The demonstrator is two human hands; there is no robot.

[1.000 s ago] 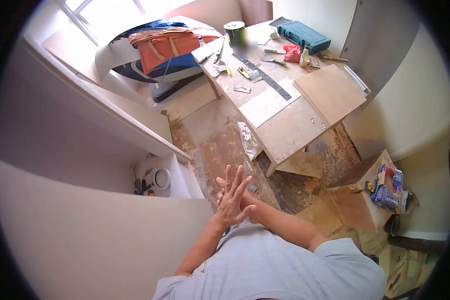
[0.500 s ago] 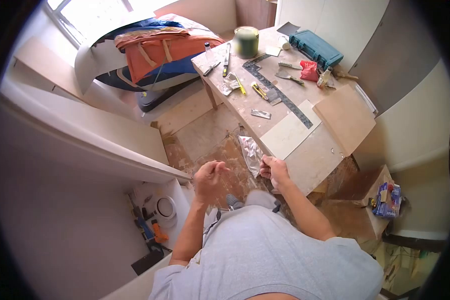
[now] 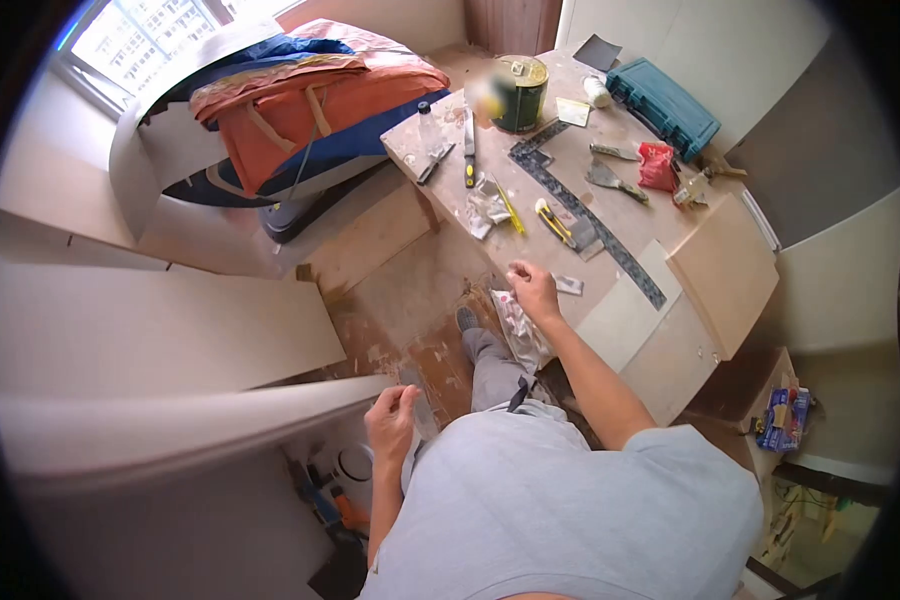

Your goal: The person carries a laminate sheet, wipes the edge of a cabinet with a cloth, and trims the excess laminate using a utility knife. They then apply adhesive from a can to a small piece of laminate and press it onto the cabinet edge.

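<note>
My left hand point(image 3: 391, 420) is low in the head view beside a pale panel's edge, fingers curled together. What it holds, if anything, I cannot make out. My right hand point(image 3: 533, 291) is by the worktable's near edge, its fingers also closed, contents hidden. Just below it hangs a clear plastic bag point(image 3: 516, 326) with pinkish marks. A small silver packet point(image 3: 568, 285) lies right of that hand. Farther in on the table are a yellow utility knife point(image 3: 553, 222), a scraper point(image 3: 616, 181) and a dark carpenter's square point(image 3: 620, 255).
A green tin point(image 3: 520, 95) and teal tool case point(image 3: 665, 105) stand at the table's far side. Boards point(image 3: 725, 268) lie at its right end. Orange and blue sheeting point(image 3: 290, 120) is heaped by the window. Pale panels point(image 3: 160, 325) fill the left; a foot is on the floor.
The view has turned and moved nearer the table. My right hand has moved forward along the table edge toward the silver packet. My left hand is now lower, closer to my body.
</note>
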